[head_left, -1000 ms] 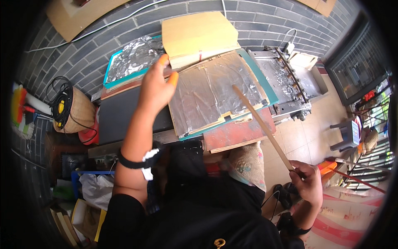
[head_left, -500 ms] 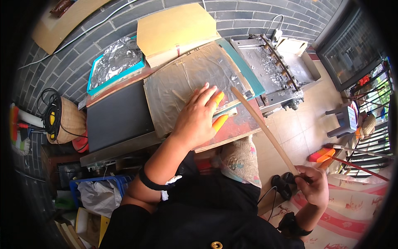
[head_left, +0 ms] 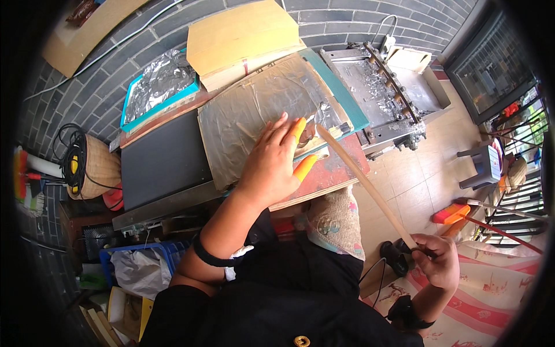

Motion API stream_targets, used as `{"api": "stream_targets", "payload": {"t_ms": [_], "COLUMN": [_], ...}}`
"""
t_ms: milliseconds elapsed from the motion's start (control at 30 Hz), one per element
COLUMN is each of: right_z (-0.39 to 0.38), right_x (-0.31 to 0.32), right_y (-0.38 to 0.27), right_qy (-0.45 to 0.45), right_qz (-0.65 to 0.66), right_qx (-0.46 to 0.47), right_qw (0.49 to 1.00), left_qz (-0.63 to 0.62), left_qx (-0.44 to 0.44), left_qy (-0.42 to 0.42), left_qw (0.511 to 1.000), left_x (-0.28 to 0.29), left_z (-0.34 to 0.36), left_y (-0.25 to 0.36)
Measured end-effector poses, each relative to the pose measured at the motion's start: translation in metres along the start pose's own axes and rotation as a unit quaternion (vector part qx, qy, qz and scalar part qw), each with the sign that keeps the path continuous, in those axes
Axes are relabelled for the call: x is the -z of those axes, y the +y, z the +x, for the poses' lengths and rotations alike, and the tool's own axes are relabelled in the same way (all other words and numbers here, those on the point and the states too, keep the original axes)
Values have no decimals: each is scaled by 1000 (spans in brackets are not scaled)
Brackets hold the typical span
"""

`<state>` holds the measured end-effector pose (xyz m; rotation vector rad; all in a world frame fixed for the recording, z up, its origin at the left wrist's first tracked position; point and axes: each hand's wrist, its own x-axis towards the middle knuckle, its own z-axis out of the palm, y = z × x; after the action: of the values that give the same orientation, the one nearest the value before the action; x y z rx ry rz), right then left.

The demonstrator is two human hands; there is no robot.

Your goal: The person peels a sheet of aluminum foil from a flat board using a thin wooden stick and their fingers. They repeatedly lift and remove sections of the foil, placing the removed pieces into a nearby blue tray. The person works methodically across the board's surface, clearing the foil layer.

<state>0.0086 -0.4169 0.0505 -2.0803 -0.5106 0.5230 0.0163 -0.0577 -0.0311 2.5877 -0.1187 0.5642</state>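
Note:
My left hand [head_left: 267, 168] lies with spread fingers on a flat board wrapped in creased, brownish film [head_left: 234, 107]. Yellow finger covers [head_left: 304, 168] sit on its thumb and index finger. Gripped at its lower end by my right hand [head_left: 437, 263], a long, thin wooden stick [head_left: 370, 188] slants up and left to the board. The stick's tip is close to the index finger, beside a small shiny brown patch [head_left: 310, 136] on the film. Whether the tip touches the film I cannot tell.
Behind the board stands a tan cardboard sheet [head_left: 243, 37]. A foil-lined turquoise tray [head_left: 130, 104] is at the back left, with a dark flat plate [head_left: 165, 165] nearer. A metal machine with a roller bar [head_left: 384, 81] stands right. A stool [head_left: 483, 165] and broom [head_left: 451, 213] are farther right.
The stick's tip has shifted a little left and down, closer to my left index finger. A brown patch now shows beside the finger. My left hand stays on the board.

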Motion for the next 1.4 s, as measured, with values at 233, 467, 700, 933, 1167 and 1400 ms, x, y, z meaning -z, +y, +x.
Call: {"api": "stream_targets", "payload": {"t_ms": [233, 467, 700, 933, 1167, 1400], "right_z": [-3, -10, -9, -12, -18, -25], "right_x": [3, 2, 4, 5, -8, -16], "right_y": [-2, 11, 7, 11, 22, 36], "right_qy": [8, 85, 106, 77, 20, 9], "right_qz": [-6, -87, -82, -23, 105, 158], "right_qx": [-7, 19, 21, -7, -20, -62], "right_qw": [1000, 992, 991, 997, 994, 985], "left_qz": [-7, 11, 83, 83, 21, 18], "left_qx": [4, -8, -29, -24, 0, -20], "left_qy": [-6, -4, -35, -39, 10, -40], "left_qw": [1000, 1000, 996, 995, 1000, 999], "left_x": [2, 3, -5, -13, -17, -13], "left_z": [0, 1, 15, 17, 15, 15], "left_y": [4, 8, 15, 17, 16, 14]}}
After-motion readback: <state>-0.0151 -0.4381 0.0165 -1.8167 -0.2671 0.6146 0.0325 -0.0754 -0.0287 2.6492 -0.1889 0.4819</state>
